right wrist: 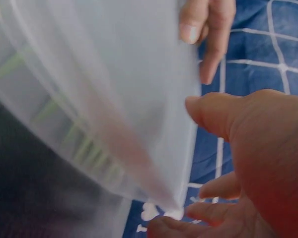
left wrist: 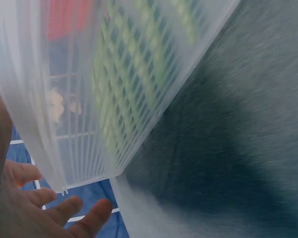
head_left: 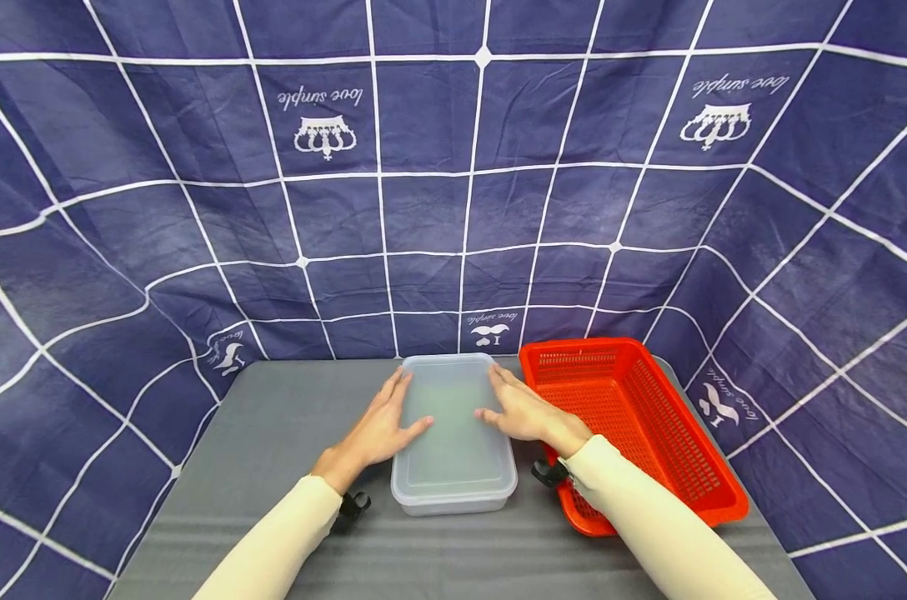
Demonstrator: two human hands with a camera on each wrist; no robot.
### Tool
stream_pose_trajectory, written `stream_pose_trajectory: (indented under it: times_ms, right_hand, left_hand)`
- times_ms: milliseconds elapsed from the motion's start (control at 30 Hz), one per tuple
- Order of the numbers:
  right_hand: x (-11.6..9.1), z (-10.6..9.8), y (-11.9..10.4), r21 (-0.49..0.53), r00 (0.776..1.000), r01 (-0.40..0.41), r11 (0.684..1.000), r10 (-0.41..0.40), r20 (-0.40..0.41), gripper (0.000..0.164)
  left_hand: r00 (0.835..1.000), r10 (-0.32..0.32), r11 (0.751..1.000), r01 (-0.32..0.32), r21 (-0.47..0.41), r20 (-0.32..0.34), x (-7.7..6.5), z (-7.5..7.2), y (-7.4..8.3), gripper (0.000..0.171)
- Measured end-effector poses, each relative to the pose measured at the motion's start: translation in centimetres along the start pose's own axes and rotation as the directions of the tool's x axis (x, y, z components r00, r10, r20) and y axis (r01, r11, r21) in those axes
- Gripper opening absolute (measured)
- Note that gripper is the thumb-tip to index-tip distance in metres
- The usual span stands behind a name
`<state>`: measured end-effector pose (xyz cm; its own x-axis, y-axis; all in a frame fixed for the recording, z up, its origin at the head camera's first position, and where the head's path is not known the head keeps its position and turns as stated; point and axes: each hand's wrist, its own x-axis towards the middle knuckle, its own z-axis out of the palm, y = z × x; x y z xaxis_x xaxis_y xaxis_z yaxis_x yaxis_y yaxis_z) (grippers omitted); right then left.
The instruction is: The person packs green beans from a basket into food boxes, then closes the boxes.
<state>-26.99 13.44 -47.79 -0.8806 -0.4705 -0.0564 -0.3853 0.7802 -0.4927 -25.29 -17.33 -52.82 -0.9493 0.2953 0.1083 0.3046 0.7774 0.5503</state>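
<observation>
A translucent plastic box (head_left: 453, 454) with a flat lid stands lengthwise between the two hands; green contents show through its ribbed wall (left wrist: 74, 148). Along its left side lies the left hand (head_left: 382, 425), fingers extended at the edge and thumb reaching over the lid. The right hand (head_left: 524, 412) is at the opposite side in much the same pose, its thumb above the lid's right part. In the right wrist view that thumb (right wrist: 213, 114) is right at the lid's rim. Neither hand's fingers are curled round the box.
A red perforated plastic basket (head_left: 603, 408) sits right of the box, partly under the right forearm in the head view. Grey cloth (head_left: 288, 433) covers the table. Blue curtains with white lines (head_left: 423, 208) enclose the back and sides.
</observation>
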Motion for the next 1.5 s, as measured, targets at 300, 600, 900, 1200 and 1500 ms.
stream_pose_trajectory:
  times_ms: [300,600,900,1200,1500]
  right_hand:
    - [3.2,0.2,0.7,-0.059,1.000,0.020,0.998,-0.018,0.025,0.090]
    - [3.9,0.5,1.0,-0.123,1.000,-0.002,0.992,0.006,0.030,0.086]
    - [4.1,0.4,0.5,-0.129,1.000,-0.021,0.991,0.021,-0.003,0.085]
    - [4.5,1.3,0.4,-0.205,0.995,-0.095,0.974,0.093,-0.016,0.090]
    - [4.3,1.1,0.5,-0.185,0.995,-0.097,0.978,0.092,-0.036,0.091]
  left_hand:
    - [0.999,-0.018,0.994,0.013,0.109,0.048,2.9,0.1,0.2,0.108]
    - [0.996,-0.055,0.987,0.044,0.154,0.070,3.0,-0.2,0.7,0.112]
    - [0.998,-0.046,0.983,0.037,0.180,0.045,3.3,-0.2,0.5,0.109]
    - [0.996,-0.069,0.978,0.058,0.198,0.050,3.1,0.0,0.3,0.107]
    - [0.996,-0.066,0.986,0.056,0.159,0.054,2.8,0.8,0.4,0.100]
